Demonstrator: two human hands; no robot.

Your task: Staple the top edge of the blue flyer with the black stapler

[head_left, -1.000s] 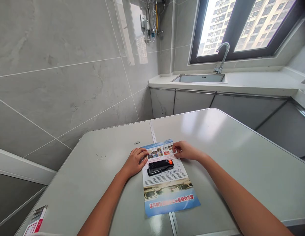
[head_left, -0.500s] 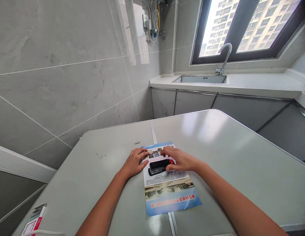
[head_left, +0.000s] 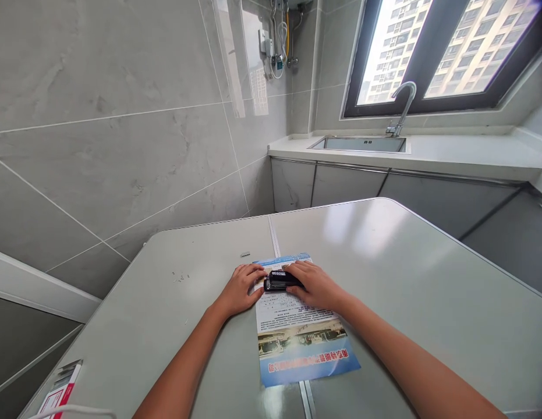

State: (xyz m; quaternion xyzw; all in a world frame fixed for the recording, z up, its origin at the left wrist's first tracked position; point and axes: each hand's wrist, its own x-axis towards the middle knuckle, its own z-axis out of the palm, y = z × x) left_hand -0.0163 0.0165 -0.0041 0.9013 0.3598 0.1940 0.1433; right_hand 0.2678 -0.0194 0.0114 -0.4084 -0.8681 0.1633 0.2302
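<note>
Room: grey marbled tile wall (head_left: 122,70) on the left; pale table (head_left: 144,343) with rounded far corners, a metal seam (head_left: 274,235) running near to far across it.

Near left edge: one printed item (head_left: 59,391), white, red and grey, partly cut off by the view; a white cord (head_left: 85,409) crossing its near end.

Centre: one printed leaflet (head_left: 297,314), lying flat over the seam, blue band and red characters at its near end, text and small pictures toward the far end.

On the leaflet's far half: one black stapler (head_left: 277,281), lying crosswise. Right hand (head_left: 314,284): closed around the stapler's right part, fingers over the top, thumb on the near side. Left hand (head_left: 240,290): loosely open, fingers bent, resting at the leaflet's left edge beside the stapler's left end; contact with the stapler cannot be told.

Farther left: scattered small dark bits (head_left: 180,277). Beyond the leaflet: one short grey strip (head_left: 245,254).

Far: grey cabinets (head_left: 349,185), white counter (head_left: 463,148), inset sink (head_left: 362,146), curved tap (head_left: 407,103), dark-framed window (head_left: 440,52).
</note>
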